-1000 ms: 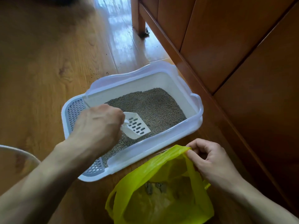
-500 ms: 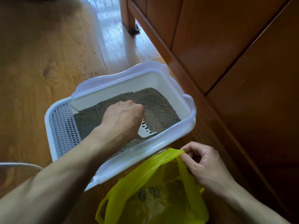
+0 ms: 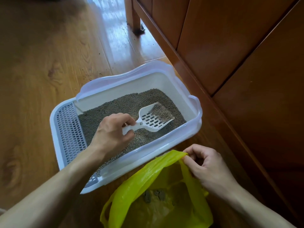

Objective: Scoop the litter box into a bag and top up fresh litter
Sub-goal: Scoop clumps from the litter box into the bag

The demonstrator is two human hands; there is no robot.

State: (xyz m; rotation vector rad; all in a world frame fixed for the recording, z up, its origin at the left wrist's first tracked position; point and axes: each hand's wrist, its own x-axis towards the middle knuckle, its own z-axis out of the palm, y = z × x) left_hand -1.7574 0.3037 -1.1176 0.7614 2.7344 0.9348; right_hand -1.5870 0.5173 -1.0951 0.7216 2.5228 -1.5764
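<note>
Litter (image 3: 115,111), grey-brown and fine-grained, fills the bottom of a white litter box (image 3: 166,79) that sits at the centre of the frame on a wooden floor (image 3: 41,63), its far corner close to a wooden cabinet (image 3: 230,55) running down the right side. A translucent rim tops the box's walls, and a grey grille (image 3: 69,130) covers its left end.

A white slotted scoop (image 3: 154,120) lies tilted in the middle of the box, its blade toward the upper right and carrying a small heap of litter at its far edge. The left hand (image 3: 110,135), reaching in from the lower left, has its fingers curled round the scoop's handle, thumb and forefinger closed on it near the blade.

A yellow plastic bag (image 3: 148,178) stands open at the bottom centre of the frame, just beside the box's near wall. Dark clumps and loose grains lie inside it. The right hand (image 3: 207,167), entering from the lower right, pinches the bag's upper edge between thumb and fingertips, the other fingers curled in, holding the mouth up and open. The two hands are well apart, one over the box and one at the bag.

Stray grains dot the floor beyond the box at upper centre, near a cabinet leg (image 3: 136,18).
</note>
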